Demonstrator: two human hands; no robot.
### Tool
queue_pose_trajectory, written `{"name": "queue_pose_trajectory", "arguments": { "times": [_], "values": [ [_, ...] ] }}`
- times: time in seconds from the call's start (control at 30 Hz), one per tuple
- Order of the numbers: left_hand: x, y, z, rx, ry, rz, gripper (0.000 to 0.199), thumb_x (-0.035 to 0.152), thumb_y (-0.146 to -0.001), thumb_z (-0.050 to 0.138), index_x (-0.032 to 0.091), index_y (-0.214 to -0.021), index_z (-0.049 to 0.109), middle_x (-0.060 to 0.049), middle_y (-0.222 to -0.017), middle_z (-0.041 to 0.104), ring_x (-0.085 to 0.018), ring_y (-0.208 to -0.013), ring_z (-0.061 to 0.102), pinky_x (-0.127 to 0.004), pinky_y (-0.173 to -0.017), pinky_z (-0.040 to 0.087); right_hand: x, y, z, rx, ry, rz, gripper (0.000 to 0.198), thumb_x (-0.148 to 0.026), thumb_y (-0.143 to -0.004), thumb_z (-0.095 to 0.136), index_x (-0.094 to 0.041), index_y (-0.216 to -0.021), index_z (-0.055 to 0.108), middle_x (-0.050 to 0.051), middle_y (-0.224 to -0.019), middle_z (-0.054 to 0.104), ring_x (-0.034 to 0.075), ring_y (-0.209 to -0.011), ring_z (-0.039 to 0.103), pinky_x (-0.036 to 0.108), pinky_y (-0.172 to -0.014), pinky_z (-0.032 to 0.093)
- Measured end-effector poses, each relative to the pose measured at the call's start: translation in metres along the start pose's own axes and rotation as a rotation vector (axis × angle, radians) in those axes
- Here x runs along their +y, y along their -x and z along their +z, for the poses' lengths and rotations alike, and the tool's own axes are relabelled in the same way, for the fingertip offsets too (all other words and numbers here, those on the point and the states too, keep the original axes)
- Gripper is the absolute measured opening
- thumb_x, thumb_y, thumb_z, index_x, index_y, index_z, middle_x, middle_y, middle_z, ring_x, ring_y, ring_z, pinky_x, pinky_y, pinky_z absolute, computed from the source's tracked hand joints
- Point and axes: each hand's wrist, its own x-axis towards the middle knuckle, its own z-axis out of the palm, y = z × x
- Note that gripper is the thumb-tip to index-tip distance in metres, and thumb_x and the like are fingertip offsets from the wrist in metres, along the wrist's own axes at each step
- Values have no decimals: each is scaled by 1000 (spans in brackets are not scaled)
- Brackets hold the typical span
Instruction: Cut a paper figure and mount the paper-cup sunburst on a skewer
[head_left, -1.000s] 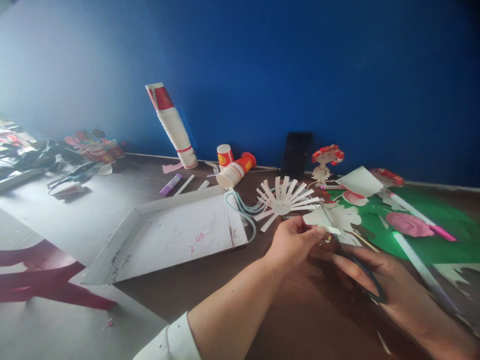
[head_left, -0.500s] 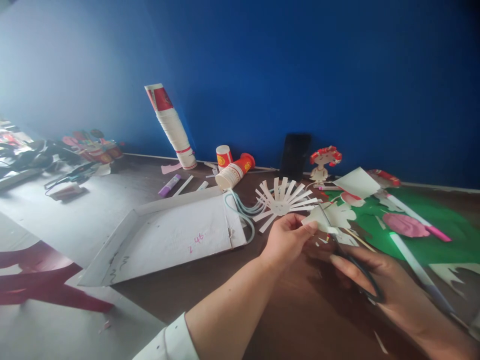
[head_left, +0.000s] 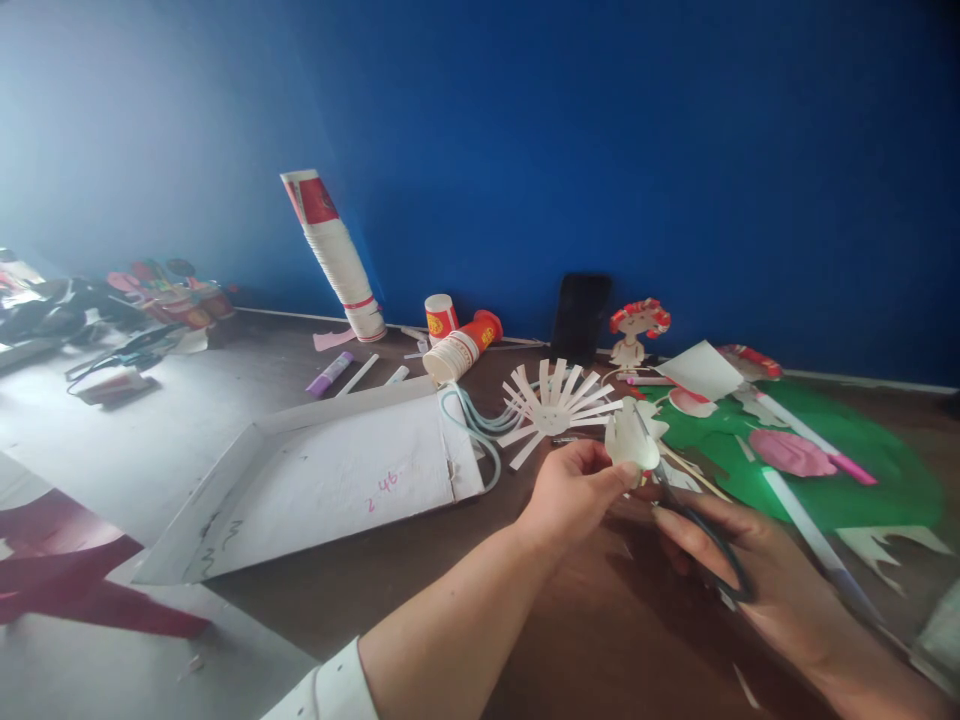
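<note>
One piece of white paper (head_left: 622, 440), one pair of scissors (head_left: 721, 540) against it

A fringed white disc (head_left: 551, 418) with a small drawn face lies on the dark brown bench (head_left: 450, 590); the piece of white paper is held just to its right, a little nearer the wearer. The left hand (head_left: 574, 485), on the near side of the disc, has its thumb and fingers pinched on the paper's near edge. The right hand (head_left: 757, 555), nearer still and to the right of the disc, has its fingers wrapped around the black handle of the scissors; how far apart the blades stand, I cannot tell.

Left of the disc sits a shallow white box (head_left: 315, 470), with a pale cable (head_left: 487, 430) looped between the two. Behind the disc a black phone (head_left: 581, 318) stands by the blue wall (head_left: 465, 140), and behind it to the right stands a red-haired paper figure (head_left: 637, 330). Right of the disc spreads a green sheet (head_left: 885, 460), bearing a pink scalloped piece (head_left: 787, 455) and a pink-capped marker (head_left: 806, 431).
</note>
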Motion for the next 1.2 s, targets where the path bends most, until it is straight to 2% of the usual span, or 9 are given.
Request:
{"name": "queue_pose_trajectory", "arguments": {
  "times": [0.13,0.3,0.43,0.6,0.7,0.8,0.97,1.07,1.2],
  "values": [
    [2,0,-1,22,31,22,38,44,-68,83,17,-74,57,1,-69,61,-11,-64,55,-24,-65,42,-2,1,-1,-25,20,-9,41,-60,-84,61,-22,-75,72,0,-59,63,18,-55,59,28,-54,47],
    [3,-1,-1,34,94,47,35,40,-70,82,16,-79,60,1,-70,61,-8,-60,51,-21,-60,39,-5,2,-1,-44,15,-22,47,-60,-86,59,-23,-57,61,1,-57,61,18,-56,58,28,-53,47],
    [4,-2,-1,33,156,65,36,38,-67,85,15,-82,62,1,-71,63,-8,-61,53,-21,-61,41,-2,0,-3,-119,-18,2,43,-60,-84,61,-22,-65,66,1,-60,62,18,-56,58,27,-52,46],
    [5,-2,0,54,227,44,43,41,-62,88,14,-83,62,1,-69,62,-8,-59,54,-21,-60,41,0,0,-4,-147,-38,22,39,-57,-84,63,-22,-70,69,1,-61,61,18,-58,56,27,-52,45],
    [6,-2,1,64,258,36,44,41,-61,88,14,-82,61,1,-69,62,-7,-58,53,-21,-60,41,1,1,-1,-138,-84,32,34,-55,-84,64,-23,-86,75,1,-61,61,19,-58,56,28,-52,44],
    [7,-1,1,76,271,35,47,41,-59,90,14,-83,61,2,-69,62,-6,-57,51,-20,-60,41,1,2,3,-109,-125,21,33,-54,-83,66,-24,-91,78,1,-60,60,19,-56,54,29,-50,43],
    [6,1,2,-19,169,-65,53,54,-60,88,15,-80,58,1,-68,62,-10,-62,59,-23,-63,41,-1,4,6,-64,-121,-6,37,-53,-84,65,-21,-98,79,1,-62,61,18,-58,53,27,-53,43],
    [6,3,2,-75,132,-95,51,54,-60,87,16,-76,57,0,-69,62,-14,-69,65,-25,-68,43,-2,3,4,-78,-116,-6,40,-54,-86,63,-21,-100,78,2,-64,62,18,-60,55,28,-54,44],
    [2,1,1,-55,106,-77,47,51,-60,87,16,-75,59,-1,-71,64,-15,-71,64,-28,-74,47,-1,0,0,-151,-72,-19,39,-56,-86,63,-21,-93,77,1,-63,59,17,-59,52,27,-54,43]
  ]
}}
